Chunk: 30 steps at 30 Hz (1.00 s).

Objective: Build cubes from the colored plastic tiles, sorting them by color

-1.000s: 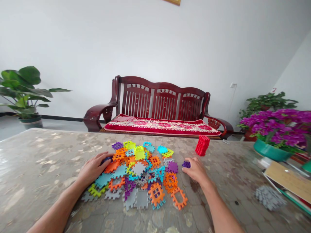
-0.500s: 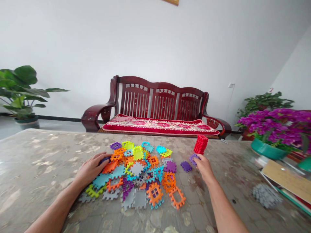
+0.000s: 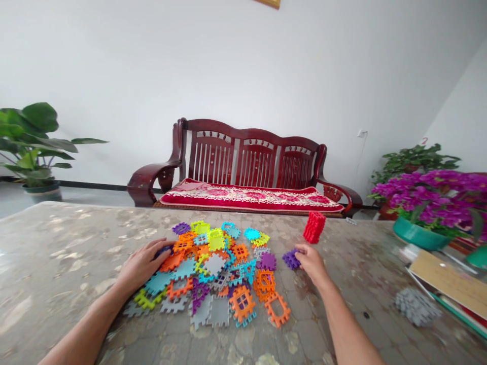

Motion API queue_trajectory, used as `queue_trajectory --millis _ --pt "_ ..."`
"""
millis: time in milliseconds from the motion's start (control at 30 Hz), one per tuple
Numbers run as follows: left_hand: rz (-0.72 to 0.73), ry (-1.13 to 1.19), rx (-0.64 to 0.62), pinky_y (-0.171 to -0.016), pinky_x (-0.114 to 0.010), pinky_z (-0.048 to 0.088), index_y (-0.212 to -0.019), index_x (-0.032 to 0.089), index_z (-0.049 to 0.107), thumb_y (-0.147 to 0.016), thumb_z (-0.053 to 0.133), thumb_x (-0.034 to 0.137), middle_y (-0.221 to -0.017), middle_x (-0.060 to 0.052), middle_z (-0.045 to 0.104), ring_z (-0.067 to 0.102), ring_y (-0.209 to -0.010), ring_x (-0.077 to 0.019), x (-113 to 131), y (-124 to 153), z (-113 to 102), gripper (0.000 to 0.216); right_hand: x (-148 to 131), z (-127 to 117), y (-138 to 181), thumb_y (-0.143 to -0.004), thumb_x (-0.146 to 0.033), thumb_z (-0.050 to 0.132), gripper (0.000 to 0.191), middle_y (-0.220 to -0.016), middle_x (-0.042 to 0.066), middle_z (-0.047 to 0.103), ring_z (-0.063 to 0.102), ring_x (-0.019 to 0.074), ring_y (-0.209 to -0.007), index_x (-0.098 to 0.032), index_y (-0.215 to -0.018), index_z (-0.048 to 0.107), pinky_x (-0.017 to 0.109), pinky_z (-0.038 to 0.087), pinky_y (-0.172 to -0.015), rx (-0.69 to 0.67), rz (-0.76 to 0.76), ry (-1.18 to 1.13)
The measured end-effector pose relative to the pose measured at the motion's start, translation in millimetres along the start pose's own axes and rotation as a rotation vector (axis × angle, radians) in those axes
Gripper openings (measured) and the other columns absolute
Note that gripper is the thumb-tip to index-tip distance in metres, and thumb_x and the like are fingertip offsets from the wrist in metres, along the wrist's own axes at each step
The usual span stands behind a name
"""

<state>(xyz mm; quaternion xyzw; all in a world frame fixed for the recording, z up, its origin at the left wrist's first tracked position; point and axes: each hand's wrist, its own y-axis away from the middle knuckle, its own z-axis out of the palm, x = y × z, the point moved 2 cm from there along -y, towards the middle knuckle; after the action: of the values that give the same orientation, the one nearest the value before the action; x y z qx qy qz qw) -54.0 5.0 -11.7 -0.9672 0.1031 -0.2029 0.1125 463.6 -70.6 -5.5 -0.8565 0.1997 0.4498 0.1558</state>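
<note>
A heap of colourful interlocking plastic tiles (image 3: 218,267) covers the middle of the table, some with window-like cut-outs. My left hand (image 3: 140,264) rests at the heap's left edge. Its thumb and fingers close around a dark blue tile (image 3: 163,251), partly hidden by them. To the right of the heap, my right hand (image 3: 311,262) pinches the right edge of a purple tile (image 3: 290,259), which lies over or against another purple one low on the table. Just behind that hand stands a stack of red tiles (image 3: 314,227).
A pile of grey tiles (image 3: 417,307) lies at the right, near a small black object (image 3: 366,315). Books or folders (image 3: 451,281) and a teal pot of purple flowers (image 3: 420,234) stand on the right side. Beyond the table (image 3: 68,253) is a wooden bench (image 3: 251,157).
My right hand has moved left and slightly down, bringing its purple tile from beside the red stack to the purple tile on the table. My left hand has stayed in place.
</note>
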Motion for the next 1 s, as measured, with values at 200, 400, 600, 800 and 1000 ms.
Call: queue_trajectory --millis 200,400,600,800,1000 --pt "0.011 0.026 0.011 -0.106 -0.035 0.041 -0.125 0.031 0.063 -0.089 0.036 0.052 -0.137 -0.003 0.058 0.057 -0.121 -0.0246 -1 0 1 0.050 2 -1 -3 -0.067 -0.028 0.059 0.037 -0.103 0.013 0.072 0.066 0.0242 -0.097 -0.014 -0.100 0.069 0.036 0.049 -0.090 -0.027 -0.078 0.112" --pt "0.002 0.018 -0.002 -0.104 -0.037 0.042 -0.125 0.031 0.064 -0.088 0.038 0.051 -0.136 -0.004 0.059 0.057 -0.121 -0.0255 -1 -1 2 0.049 -15 -2 10 -0.061 -0.036 0.073 0.055 -0.111 0.010 0.067 0.061 0.0261 -0.104 -0.019 -0.112 0.065 0.037 0.045 -0.093 -0.075 -0.135 0.371" --pt "0.014 0.034 0.006 -0.105 -0.038 0.040 -0.125 0.031 0.063 -0.089 0.038 0.050 -0.137 -0.005 0.058 0.056 -0.122 -0.0249 -1 0 1 0.048 -34 7 26 -0.065 -0.032 0.068 0.063 -0.113 0.012 0.061 0.056 0.0275 -0.109 -0.018 -0.126 0.058 0.036 0.042 -0.091 -0.076 -0.171 0.609" --pt "0.014 0.040 0.010 -0.105 -0.037 0.041 -0.124 0.031 0.064 -0.089 0.040 0.051 -0.136 -0.004 0.058 0.056 -0.122 -0.0246 -3 0 3 0.047 -42 9 32 -0.066 -0.034 0.067 0.064 -0.111 0.011 0.060 0.052 0.0280 -0.112 -0.020 -0.128 0.056 0.036 0.039 -0.093 -0.043 -0.213 0.681" --pt "0.012 0.026 -0.004 -0.106 -0.038 0.040 -0.125 0.032 0.062 -0.089 0.037 0.052 -0.138 -0.004 0.057 0.056 -0.123 -0.0248 -5 -1 4 0.049 -42 9 33 -0.070 -0.037 0.064 0.065 -0.117 0.013 0.061 0.053 0.0296 -0.113 -0.018 -0.131 0.052 0.038 0.039 -0.092 -0.062 -0.172 0.711"
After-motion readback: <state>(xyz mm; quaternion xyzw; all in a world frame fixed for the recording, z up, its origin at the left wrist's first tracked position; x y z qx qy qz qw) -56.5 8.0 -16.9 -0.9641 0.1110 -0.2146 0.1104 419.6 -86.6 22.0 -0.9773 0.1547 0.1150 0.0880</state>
